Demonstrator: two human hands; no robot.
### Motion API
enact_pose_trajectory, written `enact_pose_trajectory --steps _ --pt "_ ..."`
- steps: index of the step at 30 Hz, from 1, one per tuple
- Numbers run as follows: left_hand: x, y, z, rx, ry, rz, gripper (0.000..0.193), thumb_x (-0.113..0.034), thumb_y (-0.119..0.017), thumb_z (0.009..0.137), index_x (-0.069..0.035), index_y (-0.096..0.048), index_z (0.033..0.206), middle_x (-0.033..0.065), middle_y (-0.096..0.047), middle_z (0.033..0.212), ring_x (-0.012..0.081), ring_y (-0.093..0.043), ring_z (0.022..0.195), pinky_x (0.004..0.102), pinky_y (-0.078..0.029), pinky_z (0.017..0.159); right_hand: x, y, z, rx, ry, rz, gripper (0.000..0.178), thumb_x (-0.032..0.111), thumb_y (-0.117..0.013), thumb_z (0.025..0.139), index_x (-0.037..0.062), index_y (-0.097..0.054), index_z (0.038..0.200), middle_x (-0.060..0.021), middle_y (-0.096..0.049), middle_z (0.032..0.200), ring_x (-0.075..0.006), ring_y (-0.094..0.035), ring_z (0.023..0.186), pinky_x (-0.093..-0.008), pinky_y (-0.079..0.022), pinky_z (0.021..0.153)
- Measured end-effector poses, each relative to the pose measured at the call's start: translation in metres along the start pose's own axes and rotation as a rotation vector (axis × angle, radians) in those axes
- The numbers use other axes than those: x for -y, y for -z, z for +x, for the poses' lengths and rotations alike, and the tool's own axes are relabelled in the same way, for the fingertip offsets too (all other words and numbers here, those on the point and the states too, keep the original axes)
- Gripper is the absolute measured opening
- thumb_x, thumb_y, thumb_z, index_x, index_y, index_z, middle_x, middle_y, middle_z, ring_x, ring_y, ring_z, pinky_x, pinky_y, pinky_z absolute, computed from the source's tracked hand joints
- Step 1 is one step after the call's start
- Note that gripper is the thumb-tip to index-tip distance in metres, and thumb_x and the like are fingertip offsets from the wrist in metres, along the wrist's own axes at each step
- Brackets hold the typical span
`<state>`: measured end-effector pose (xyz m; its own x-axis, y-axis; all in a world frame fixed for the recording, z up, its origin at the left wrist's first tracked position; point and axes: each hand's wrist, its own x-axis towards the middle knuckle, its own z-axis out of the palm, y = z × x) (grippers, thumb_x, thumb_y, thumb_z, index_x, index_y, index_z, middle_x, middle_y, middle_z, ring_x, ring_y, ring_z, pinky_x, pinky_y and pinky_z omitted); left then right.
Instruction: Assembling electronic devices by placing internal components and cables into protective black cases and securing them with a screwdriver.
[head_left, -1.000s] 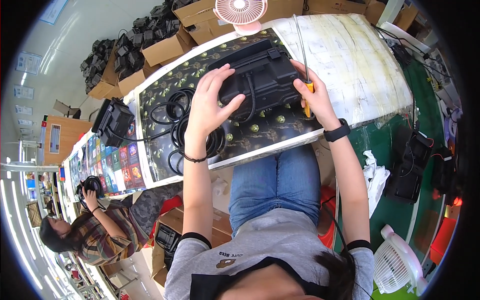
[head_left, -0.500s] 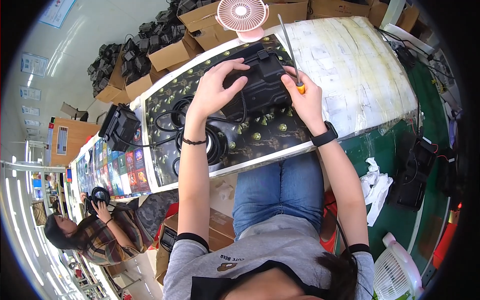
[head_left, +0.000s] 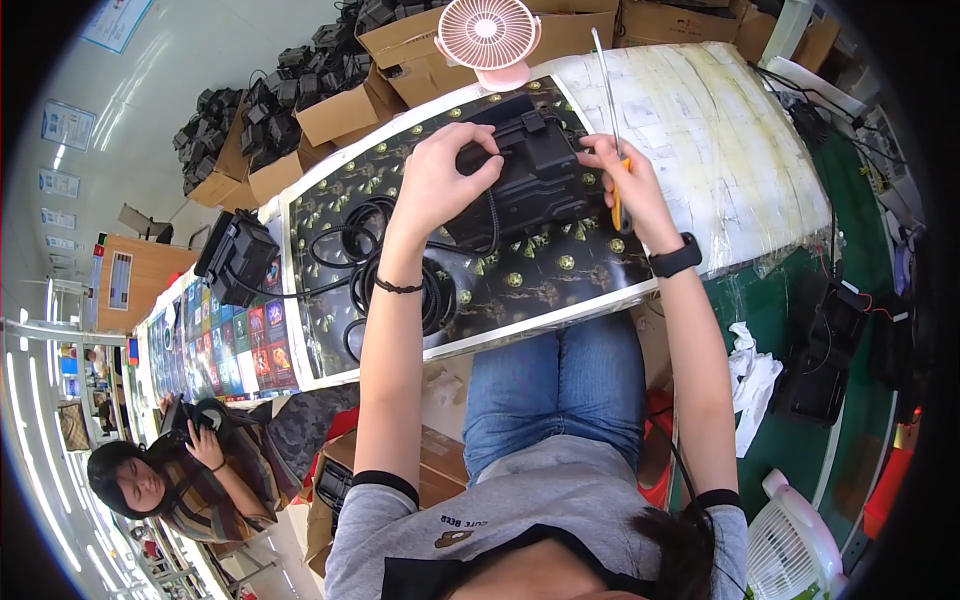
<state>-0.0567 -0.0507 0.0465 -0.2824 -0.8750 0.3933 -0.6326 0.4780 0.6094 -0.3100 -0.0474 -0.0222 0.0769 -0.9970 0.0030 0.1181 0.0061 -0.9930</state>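
A black boxy device (head_left: 540, 170) with a moulded housing lies on the dark patterned mat in front of me. Over its left part is my left hand (head_left: 445, 180), fingers curled and thumb tip brought near the fingertips; whatever they pinch is too small to make out. My right hand (head_left: 640, 195) holds a screwdriver (head_left: 622, 205) with an orange and black handle against the palm. Its long shaft points up, away from me. The right fingertips reach to the device's right edge. A black cable (head_left: 430, 295) lies coiled beside my left forearm.
Another black device (head_left: 240, 255) stands at the left on the cable. A pink fan (head_left: 487, 35) is at the table's far edge. Cardboard boxes (head_left: 350, 105) with black units stand behind. A co-worker (head_left: 190, 460) handles a black item at lower left. White cloth (head_left: 752, 385) lies right.
My left thumb and fingers have closed together over the device. My right hand has shifted slightly right, the screwdriver tilting so more of its handle shows. The co-worker's head has turned.
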Motion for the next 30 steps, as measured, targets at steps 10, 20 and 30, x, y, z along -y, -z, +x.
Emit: enact_pose_trajectory --steps 10,20,30 --pt "0.01 -0.021 -0.017 -0.015 -0.15 0.094 0.011 -0.016 -0.073 0.072 -0.01 -0.067 0.079 0.0052 -0.069 0.113 0.0299 -0.058 0.12 0.0514 -0.036 0.107 -0.025 0.008 0.046 -0.01 0.393 -1.088 0.047 0.002 -0.054 0.088 0.0111 -0.047 0.134 -0.0239 -0.066 0.093 -0.0414 -0.064 0.086 -0.0486 -0.051 0.073" --pt "0.013 -0.023 -0.021 -0.06 -0.155 0.035 0.011 -0.015 -0.074 0.071 -0.01 -0.066 0.076 0.0041 -0.07 0.114 0.0246 -0.062 0.11 0.0512 -0.034 0.109 -0.038 0.001 0.083 -0.168 0.419 -1.332 0.042 0.017 -0.054 0.095 0.0212 -0.051 0.137 -0.0137 -0.069 0.095 -0.0345 -0.069 0.075 -0.0456 -0.054 0.065" --pt "0.014 -0.023 -0.021 -0.067 -0.144 0.03 0.011 -0.015 -0.075 0.071 -0.01 -0.066 0.076 0.0037 -0.071 0.113 0.0239 -0.061 0.112 0.0512 -0.033 0.11 -0.037 -0.004 0.085 -0.168 0.311 -1.355 0.046 0.018 -0.058 0.092 0.0247 -0.052 0.137 -0.0138 -0.069 0.1 -0.035 -0.068 0.083 -0.0451 -0.054 0.068"
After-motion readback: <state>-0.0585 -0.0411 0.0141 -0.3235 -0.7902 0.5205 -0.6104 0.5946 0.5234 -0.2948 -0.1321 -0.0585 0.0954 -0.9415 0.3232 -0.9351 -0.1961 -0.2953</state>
